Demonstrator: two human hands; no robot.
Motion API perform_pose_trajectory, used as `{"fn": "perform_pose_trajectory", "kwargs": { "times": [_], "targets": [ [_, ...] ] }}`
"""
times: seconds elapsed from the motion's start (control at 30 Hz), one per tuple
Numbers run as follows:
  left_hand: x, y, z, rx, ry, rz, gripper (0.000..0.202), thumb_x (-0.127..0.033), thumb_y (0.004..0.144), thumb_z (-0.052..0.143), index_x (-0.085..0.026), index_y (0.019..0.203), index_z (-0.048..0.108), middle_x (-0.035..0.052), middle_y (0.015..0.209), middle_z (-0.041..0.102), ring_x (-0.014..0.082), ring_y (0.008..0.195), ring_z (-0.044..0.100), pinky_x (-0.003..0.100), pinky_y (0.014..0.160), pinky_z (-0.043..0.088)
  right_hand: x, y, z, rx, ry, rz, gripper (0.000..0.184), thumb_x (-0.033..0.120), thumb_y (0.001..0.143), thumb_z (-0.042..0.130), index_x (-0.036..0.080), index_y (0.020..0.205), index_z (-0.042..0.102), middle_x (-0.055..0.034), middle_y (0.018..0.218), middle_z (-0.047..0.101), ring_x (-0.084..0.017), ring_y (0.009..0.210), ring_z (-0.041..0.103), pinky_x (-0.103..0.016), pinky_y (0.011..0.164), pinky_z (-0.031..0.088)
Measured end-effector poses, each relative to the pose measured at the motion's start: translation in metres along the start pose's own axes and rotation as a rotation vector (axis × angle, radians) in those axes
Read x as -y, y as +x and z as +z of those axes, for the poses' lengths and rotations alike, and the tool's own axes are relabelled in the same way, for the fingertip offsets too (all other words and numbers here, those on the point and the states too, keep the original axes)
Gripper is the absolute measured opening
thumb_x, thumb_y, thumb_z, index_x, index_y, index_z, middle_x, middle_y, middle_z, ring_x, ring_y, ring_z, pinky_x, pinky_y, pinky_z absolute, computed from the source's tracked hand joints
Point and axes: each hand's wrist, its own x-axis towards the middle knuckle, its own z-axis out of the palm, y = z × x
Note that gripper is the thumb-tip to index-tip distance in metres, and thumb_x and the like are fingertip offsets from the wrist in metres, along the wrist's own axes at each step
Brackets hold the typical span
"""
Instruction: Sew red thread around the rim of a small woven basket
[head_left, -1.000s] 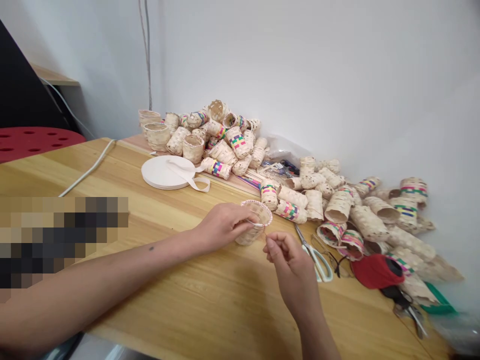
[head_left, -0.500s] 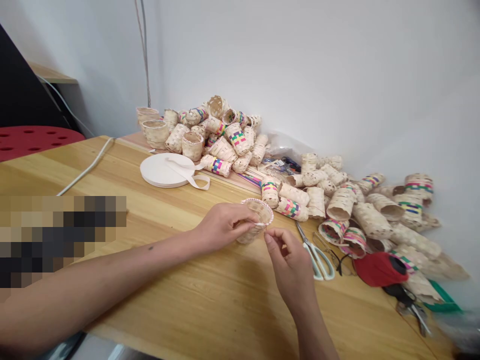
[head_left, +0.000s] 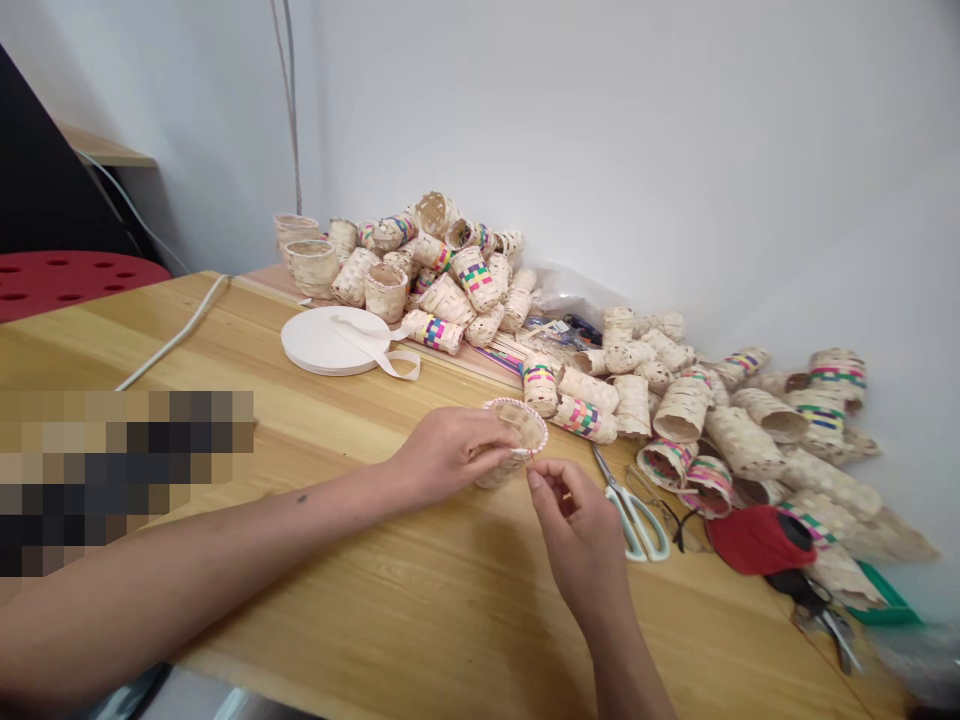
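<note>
A small woven basket stands on the table between my hands, its rim edged in white and wrapped with red thread. My left hand pinches the near side of that rim, fingers closed on it. Just right of the rim, my right hand is closed in a pinch on the red thread, a short bit of which shows between fingertips and basket. Whether a needle is in the right fingers cannot be made out. Part of the basket's side is hidden behind my left hand.
White-handled scissors lie right of my right hand, near a red thread spool and dark-handled scissors. A roll of white tape lies at the back left. Woven baskets are heaped along the wall. A white cable crosses the left.
Almost nothing differs. Both hands stay at the basket's rim, and the red thread by my right fingertips shows a little more clearly.
</note>
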Motion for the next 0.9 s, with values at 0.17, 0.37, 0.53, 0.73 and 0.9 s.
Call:
{"fn": "perform_pose_trajectory", "kwargs": {
  "times": [0.17,0.37,0.53,0.73,0.9],
  "targets": [
    [-0.002,-0.002,0.002,0.000,0.068,0.020,0.010,-0.021,0.088,0.056,-0.017,0.087,0.065,0.0007,0.083,0.069,0.0124,0.074,0.060,0.021,0.066,0.041,0.002,-0.003,0.000,0.006,-0.003,0.027,0.019,0.033,0.086,0.050,0.019,0.084,0.063,-0.0004,0.070,0.060,-0.015,0.059,0.051,-0.026,0.056,0.040],
    [-0.003,-0.005,0.008,-0.047,0.199,0.095,0.016,-0.021,0.090,0.051,-0.014,0.082,0.064,0.0027,0.079,0.066,0.0138,0.074,0.058,0.024,0.067,0.041,0.004,-0.005,0.000,0.007,0.000,0.035,0.018,0.032,0.085,0.051,0.019,0.079,0.062,0.0008,0.064,0.058,-0.015,0.055,0.051,-0.025,0.053,0.038],
    [-0.006,-0.008,0.011,-0.117,0.343,0.166,0.021,-0.021,0.092,0.048,-0.015,0.079,0.062,0.0036,0.076,0.065,0.0139,0.070,0.056,0.026,0.063,0.037,0.004,-0.004,0.003,0.000,0.031,0.036,0.016,0.031,0.084,0.052,0.020,0.076,0.060,0.0015,0.061,0.056,-0.014,0.054,0.049,-0.025,0.052,0.038],
    [-0.011,-0.012,0.016,-0.094,0.399,0.218,0.024,-0.019,0.093,0.044,-0.015,0.075,0.060,0.0027,0.071,0.062,0.0133,0.067,0.053,0.028,0.060,0.033,0.003,-0.003,0.010,-0.023,0.113,0.061,0.019,0.034,0.084,0.053,0.019,0.075,0.060,0.0011,0.061,0.057,-0.014,0.054,0.049,-0.024,0.050,0.039],
    [-0.006,-0.010,0.014,-0.116,0.418,0.233,0.023,-0.020,0.093,0.045,-0.015,0.079,0.062,0.0031,0.073,0.063,0.0141,0.068,0.053,0.029,0.061,0.034,-0.006,-0.002,0.011,-0.008,0.326,0.129,0.023,0.039,0.081,0.060,0.017,0.088,0.062,-0.0019,0.072,0.063,-0.016,0.061,0.056,-0.027,0.055,0.048]
  ]
}}
